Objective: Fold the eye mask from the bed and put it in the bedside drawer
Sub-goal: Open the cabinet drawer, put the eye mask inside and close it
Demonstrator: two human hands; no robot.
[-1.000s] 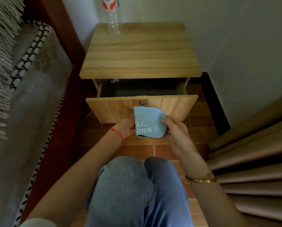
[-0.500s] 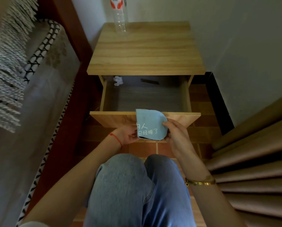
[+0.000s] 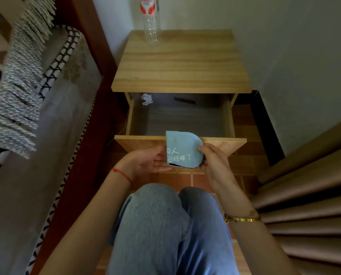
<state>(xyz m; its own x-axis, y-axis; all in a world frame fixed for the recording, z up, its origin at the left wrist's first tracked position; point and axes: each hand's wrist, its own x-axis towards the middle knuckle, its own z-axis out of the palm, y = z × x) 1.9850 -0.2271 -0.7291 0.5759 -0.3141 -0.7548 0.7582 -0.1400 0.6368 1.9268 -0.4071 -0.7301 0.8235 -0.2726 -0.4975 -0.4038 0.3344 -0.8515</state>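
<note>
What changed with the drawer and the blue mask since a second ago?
The drawer slid out toward the person: it was open only a crack, and now its floor shows, with a crumpled white scrap and a dark thing at the back. The folded eye mask stayed pinched between the left hand and right hand, outside the drawer. The bottle stayed on the nightstand.

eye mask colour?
Light blue with white lettering and a black edge, on the eye mask; head view.
</note>
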